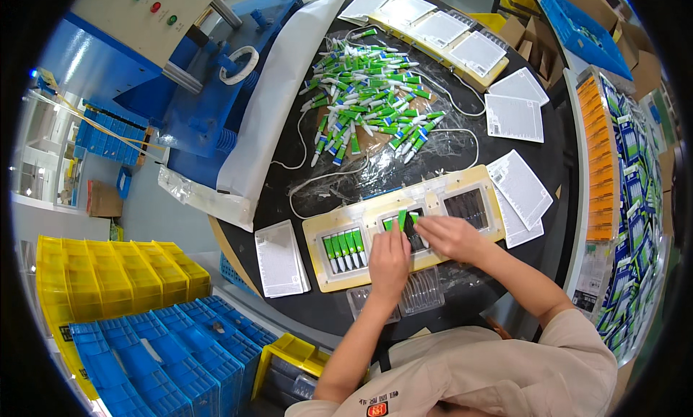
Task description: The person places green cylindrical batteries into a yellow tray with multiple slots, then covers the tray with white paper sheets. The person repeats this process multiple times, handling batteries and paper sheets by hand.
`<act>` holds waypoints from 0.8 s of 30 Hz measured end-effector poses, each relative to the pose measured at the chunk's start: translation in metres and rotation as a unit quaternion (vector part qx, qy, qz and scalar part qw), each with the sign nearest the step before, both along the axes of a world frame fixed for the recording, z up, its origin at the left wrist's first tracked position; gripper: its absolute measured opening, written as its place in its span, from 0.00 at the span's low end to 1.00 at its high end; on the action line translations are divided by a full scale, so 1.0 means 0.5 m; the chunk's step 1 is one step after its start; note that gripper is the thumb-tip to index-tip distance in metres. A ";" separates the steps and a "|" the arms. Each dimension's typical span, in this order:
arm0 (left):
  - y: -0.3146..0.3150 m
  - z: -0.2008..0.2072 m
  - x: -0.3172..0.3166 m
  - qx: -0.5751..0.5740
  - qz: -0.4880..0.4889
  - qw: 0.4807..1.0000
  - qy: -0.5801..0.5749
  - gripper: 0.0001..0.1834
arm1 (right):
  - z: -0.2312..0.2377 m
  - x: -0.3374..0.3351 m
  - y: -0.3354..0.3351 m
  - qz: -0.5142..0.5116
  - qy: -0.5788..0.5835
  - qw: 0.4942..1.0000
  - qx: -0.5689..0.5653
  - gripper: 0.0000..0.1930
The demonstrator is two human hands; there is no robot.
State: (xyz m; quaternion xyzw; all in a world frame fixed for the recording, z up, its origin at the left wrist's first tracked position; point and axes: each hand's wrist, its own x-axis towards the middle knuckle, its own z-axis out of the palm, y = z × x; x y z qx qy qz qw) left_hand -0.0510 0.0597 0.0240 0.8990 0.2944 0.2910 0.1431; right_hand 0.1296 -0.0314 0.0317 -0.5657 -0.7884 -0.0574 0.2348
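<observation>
A cream fixture (339, 281) with three windows lies across the near part of the black table. Its left window holds a row of several small green-and-white tubes (346, 251); dark slots show in the right window (468, 207). Over the middle window, my left hand (390, 264) is closed on green tubes (402, 218), whose ends stick up past the fingers. Beside it my right hand (451, 238) pinches a green tube (413, 218) at that window's right side. The fingers partly hide the middle window. Behind the fixture lies a large heap of similar tubes (368, 92).
Printed white cards lie left (280, 259) and right (520, 189) of the fixture. Transparent plastic blisters (422, 290) sit at its near side. A second fixture (440, 34) stands at the back. A blue machine (216, 121) borders the table; yellow bins (108, 280) and blue bins (173, 359) stand lower left.
</observation>
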 end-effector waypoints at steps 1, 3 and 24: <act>-0.019 -0.010 0.000 0.018 0.006 1.000 0.010 0.21 | -0.009 -0.007 -0.010 -0.001 -0.004 1.000 0.003 0.18; -0.038 -0.028 0.007 0.021 0.024 0.999 0.025 0.20 | -0.025 -0.021 -0.013 -0.008 -0.011 1.000 -0.017 0.19; -0.057 -0.044 -0.044 0.008 -0.117 0.977 0.180 0.34 | -0.003 0.116 0.132 -0.204 0.335 0.920 -0.013 0.11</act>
